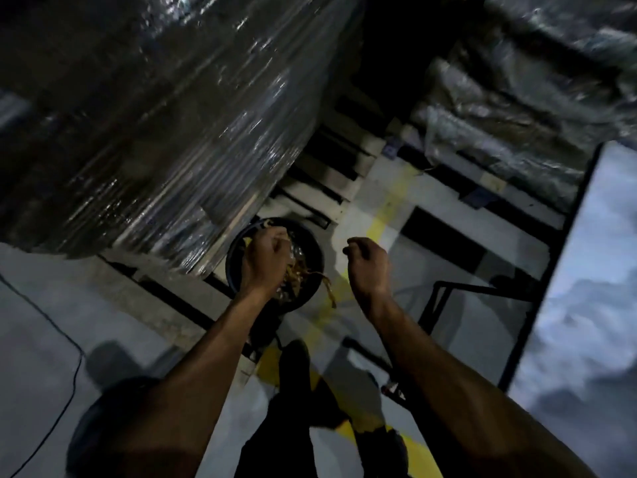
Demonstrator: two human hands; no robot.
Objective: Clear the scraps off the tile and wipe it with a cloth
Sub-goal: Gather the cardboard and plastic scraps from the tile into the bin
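Hanging over a dark round bin on the floor, brownish stringy scraps are being gripped by the curled left hand. One long strip is being dangled past the rim, its long axis running downward. The right hand is being held beside the bin, loosely curled, grasping nothing. A pale tile is being seen at the right.

Setting: warehouse or storage area. Evidence: stretch-wrapped pallet load on a wooden pallet; second wrapped load right of it; yellow line painted on concrete floor between them.
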